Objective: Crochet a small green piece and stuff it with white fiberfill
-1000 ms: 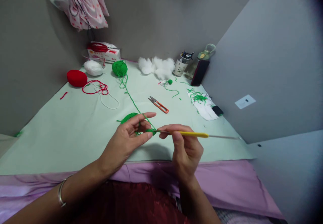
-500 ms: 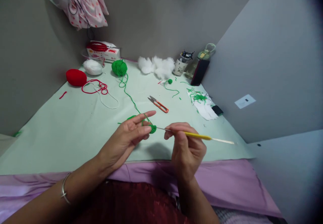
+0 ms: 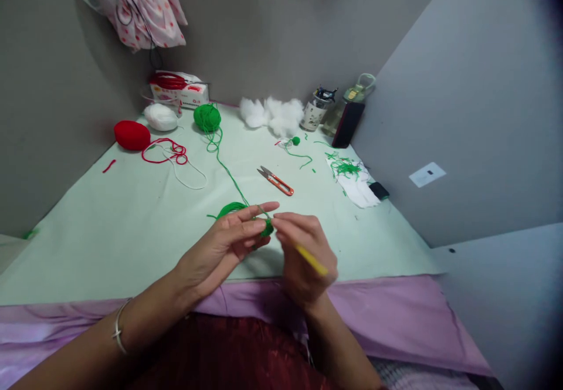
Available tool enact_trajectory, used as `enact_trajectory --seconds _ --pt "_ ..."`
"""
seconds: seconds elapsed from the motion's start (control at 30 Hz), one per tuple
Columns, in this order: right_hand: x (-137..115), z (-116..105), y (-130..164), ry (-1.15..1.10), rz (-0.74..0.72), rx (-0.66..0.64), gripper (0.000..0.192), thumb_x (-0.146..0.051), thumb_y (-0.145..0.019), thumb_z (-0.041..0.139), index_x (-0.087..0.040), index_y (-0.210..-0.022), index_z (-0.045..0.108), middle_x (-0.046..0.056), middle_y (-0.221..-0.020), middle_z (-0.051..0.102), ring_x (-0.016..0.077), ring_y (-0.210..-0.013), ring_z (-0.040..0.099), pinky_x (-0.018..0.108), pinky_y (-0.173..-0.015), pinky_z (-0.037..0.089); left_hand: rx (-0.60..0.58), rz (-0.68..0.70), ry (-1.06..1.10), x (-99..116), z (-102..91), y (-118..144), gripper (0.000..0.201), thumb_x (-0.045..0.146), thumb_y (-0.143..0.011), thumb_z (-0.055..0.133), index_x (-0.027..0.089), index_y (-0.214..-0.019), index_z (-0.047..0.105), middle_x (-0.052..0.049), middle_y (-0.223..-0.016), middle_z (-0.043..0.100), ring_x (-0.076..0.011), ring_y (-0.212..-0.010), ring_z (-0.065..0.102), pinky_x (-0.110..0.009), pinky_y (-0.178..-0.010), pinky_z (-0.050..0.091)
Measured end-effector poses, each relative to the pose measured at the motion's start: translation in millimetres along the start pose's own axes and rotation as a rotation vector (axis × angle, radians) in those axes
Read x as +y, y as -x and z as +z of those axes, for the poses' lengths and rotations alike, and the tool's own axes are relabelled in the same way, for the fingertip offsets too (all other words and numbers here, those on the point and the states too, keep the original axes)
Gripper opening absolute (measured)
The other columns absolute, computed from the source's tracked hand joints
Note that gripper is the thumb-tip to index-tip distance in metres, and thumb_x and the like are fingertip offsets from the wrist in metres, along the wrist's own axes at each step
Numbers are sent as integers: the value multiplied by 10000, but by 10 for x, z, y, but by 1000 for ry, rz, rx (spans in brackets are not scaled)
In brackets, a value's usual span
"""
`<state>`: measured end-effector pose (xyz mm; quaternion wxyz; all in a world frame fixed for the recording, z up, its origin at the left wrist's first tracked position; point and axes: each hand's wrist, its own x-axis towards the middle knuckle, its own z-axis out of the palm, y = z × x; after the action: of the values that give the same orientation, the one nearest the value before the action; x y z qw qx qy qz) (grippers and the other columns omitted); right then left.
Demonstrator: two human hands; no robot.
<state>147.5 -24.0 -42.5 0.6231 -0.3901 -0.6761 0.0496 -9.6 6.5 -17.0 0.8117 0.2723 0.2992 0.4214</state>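
A small green crochet piece [image 3: 265, 227] sits pinched in the left hand [image 3: 220, 246], just above the near edge of the surface [image 3: 109, 231], its fingers closed lightly around it. The right hand [image 3: 301, 255] grips a yellow crochet hook [image 3: 311, 260], tip at the piece. It looks like an early stage: only a tiny nub is worked, and beyond the piece the green yarn ball [image 3: 207, 117] is nearly full, with orange snips [image 3: 276, 181] between them.

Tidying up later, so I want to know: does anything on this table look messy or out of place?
Yes. Green yarn clippings lie scattered on a white cloth at the right. A loose tangle of red yarn trails from the red ball.
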Motion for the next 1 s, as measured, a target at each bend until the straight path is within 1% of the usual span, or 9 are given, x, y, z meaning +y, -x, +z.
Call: enact_trajectory --seconds 0.07,0.13,0.27,0.43,0.53,0.63,0.7,0.9,1.0 --pt "2 -15 -71 -195 186 60 247 -136 -1007 602 -284 -1095 779 28 -917 756 160 -754 686 331 -677 585 15 5 20 23 -12 -16 341 227 -808 857 181 -1144 820 -26 -900 705 -126 -830 601 -266 -898 498" --pt "-8 -15 -129 -344 323 58 193 -197 -1020 598 -263 -1011 780 20 -874 745 139 -667 646 312 -625 561 11 63 -26 24 -15 -16 357 211 -818 852 218 -1172 814 -10 -909 710 -118 -846 605 -246 -905 487" --pt "-14 12 -147 -361 354 -22 134 -238 -987 663 -254 -972 795 30 -906 775 167 -805 698 318 -706 582 -53 143 -191 -10 -12 23 384 233 -865 825 308 -1240 786 0 -984 738 -137 -953 619 -246 -933 461" --pt "62 1 -107 -482 534 -16 184 -328 -1017 624 -211 -981 761 44 -901 773 143 -704 679 306 -672 587 -11 173 -306 6 -39 59 362 278 -875 817 315 -1234 791 2 -931 666 -155 -936 586 -273 -899 450" --pt "73 -20 -112 -564 554 -18 201 -333 -1038 589 -204 -980 732 46 -897 780 146 -716 704 304 -680 604 4 206 -345 22 -57 61 369 271 -871 820 321 -1235 790 6 -919 633 -149 -911 567 -272 -877 444" --pt "22 -53 -121 -529 498 -28 189 -277 -1061 549 -223 -1011 723 26 -917 783 134 -732 720 291 -703 615 10 228 -391 27 -68 66 377 269 -866 822 334 -1236 786 9 -931 631 -146 -917 565 -272 -884 444" --pt "-27 -78 -119 -403 422 -49 194 -229 -1066 528 -227 -1037 720 23 -934 781 131 -745 730 288 -717 623 35 253 -438 25 -73 74 367 263 -864 820 340 -1222 789 16 -920 627 -144 -915 569 -278 -891 446" --pt "-69 -74 -52 63 -115 -146 239 -133 -1036 524 -207 -1196 686 85 -989 796 198 -901 769 337 -765 648 178 462 -689 -43 -64 93 419 170 -881 761 349 -1260 765 25 -918 644 -148 -921 557 -293 -921 426" --pt "-40 -46 14 156 -212 -124 279 -117 -1023 542 -199 -1254 676 111 -1038 796 213 -947 771 346 -764 659 173 455 -653 -77 -35 102 451 175 -877 776 360 -1287 750 35 -895 645 -135 -860 536 -278 -882 430"
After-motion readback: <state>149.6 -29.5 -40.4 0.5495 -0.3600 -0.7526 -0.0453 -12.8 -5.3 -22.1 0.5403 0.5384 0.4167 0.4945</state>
